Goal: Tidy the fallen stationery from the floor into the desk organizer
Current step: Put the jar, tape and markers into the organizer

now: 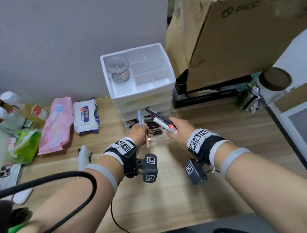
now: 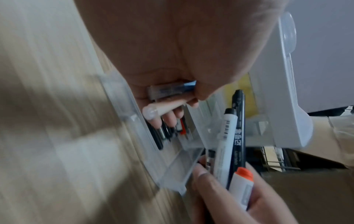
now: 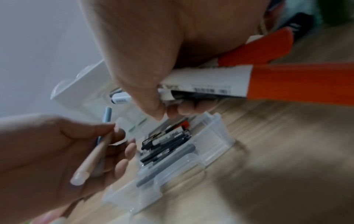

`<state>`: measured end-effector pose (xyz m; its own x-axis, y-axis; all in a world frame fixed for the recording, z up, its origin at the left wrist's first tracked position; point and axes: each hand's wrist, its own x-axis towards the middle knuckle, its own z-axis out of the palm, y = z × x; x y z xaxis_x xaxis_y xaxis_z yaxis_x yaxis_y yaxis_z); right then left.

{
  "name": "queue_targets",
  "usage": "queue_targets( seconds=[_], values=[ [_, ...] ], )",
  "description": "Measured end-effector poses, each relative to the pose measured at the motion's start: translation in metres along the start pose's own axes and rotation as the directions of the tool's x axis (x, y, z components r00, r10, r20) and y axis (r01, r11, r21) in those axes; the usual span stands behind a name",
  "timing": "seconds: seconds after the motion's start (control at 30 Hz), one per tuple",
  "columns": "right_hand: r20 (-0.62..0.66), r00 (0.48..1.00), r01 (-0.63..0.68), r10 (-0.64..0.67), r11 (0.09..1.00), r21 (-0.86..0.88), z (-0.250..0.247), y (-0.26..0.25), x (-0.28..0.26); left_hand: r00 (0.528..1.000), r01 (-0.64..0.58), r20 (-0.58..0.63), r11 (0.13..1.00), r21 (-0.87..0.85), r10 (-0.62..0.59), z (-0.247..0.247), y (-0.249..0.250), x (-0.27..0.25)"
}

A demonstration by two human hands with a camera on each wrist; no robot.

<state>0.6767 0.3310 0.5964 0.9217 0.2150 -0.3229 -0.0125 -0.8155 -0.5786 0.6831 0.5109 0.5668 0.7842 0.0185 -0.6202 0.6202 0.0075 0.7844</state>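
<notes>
Both forearms are reaching over the wooden desk (image 1: 220, 131). Left hand (image 1: 138, 133) is pinching a blue pen (image 1: 139, 117) and beige pen (image 2: 164, 108); right hand (image 1: 179, 131) is curling round markers (image 1: 162, 120). Just beyond the fingertips, the open clear drawer (image 3: 208, 136) of the white organizer (image 1: 139, 92) is holding dark pens. Wipe packs (image 1: 86, 115) are lying left.

Both my forearms reach forward, wrists near each other — my left hand (image 1: 139, 132) has fingers curled in a pinch, my right hand (image 1: 178, 128) fingers wrapped, palm angled inward.
</notes>
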Motion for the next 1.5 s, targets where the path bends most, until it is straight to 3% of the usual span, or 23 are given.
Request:
queue_targets(
  seconds=[0.07,0.2,0.3,0.43,0.53,0.7,0.9,1.07,1.23,1.4,1.5],
  values=[
    [0.035,0.996,0.092,-0.086,0.97,-0.227,0.003,-0.019,0.02,0.997,0.018,-0.074,0.999,-0.035,-0.021,-0.027,-0.002,0.005],
    [0.179,0.968,0.246,-0.174,0.788,-0.565,0.014,-0.052,0.059,0.985,0.011,-0.172,1.0,0.009,-0.01,-0.08,-0.011,0.016],
    [0.248,0.961,0.264,-0.125,0.691,-0.673,0.025,-0.058,0.08,0.979,-0.006,-0.201,0.994,0.107,0.027,-0.106,-0.018,0.023],
    [0.278,0.953,0.288,-0.12,0.645,-0.708,0.043,-0.064,0.095,0.983,-0.043,-0.166,0.976,0.214,0.08,-0.12,-0.024,0.03],
    [0.282,0.947,0.306,-0.152,0.691,-0.655,0.061,-0.068,0.101,0.985,-0.061,-0.138,0.964,0.26,0.1,-0.121,-0.025,0.033],
    [0.23,0.957,0.276,-0.174,0.788,-0.551,0.074,-0.056,0.103,0.971,-0.012,-0.21,0.904,0.427,0.112,-0.124,-0.023,0.042],
    [0.176,0.963,0.269,-0.205,0.783,-0.56,0.082,-0.039,0.099,0.962,-0.124,-0.164,0.889,0.441,0.216,-0.116,-0.021,0.046],
    [0.127,0.974,0.226,-0.187,0.787,-0.575,0.076,-0.025,0.088,0.974,-0.135,-0.106,0.886,0.444,0.202,-0.098,-0.02,0.044],
    [0.067,0.954,0.277,-0.293,0.77,-0.575,0.081,-0.028,0.084,0.968,-0.126,-0.13,0.867,0.482,0.214,-0.092,-0.027,0.036],
    [0.024,0.981,0.172,-0.192,0.806,-0.566,0.088,-0.03,0.083,0.976,-0.157,0.021,0.627,0.763,0.218,-0.092,-0.031,0.024],
    [-0.026,0.98,0.157,-0.199,0.839,-0.521,0.083,-0.019,0.076,0.959,-0.244,0.113,0.554,0.796,0.259,-0.08,-0.018,0.022]
  ],
)
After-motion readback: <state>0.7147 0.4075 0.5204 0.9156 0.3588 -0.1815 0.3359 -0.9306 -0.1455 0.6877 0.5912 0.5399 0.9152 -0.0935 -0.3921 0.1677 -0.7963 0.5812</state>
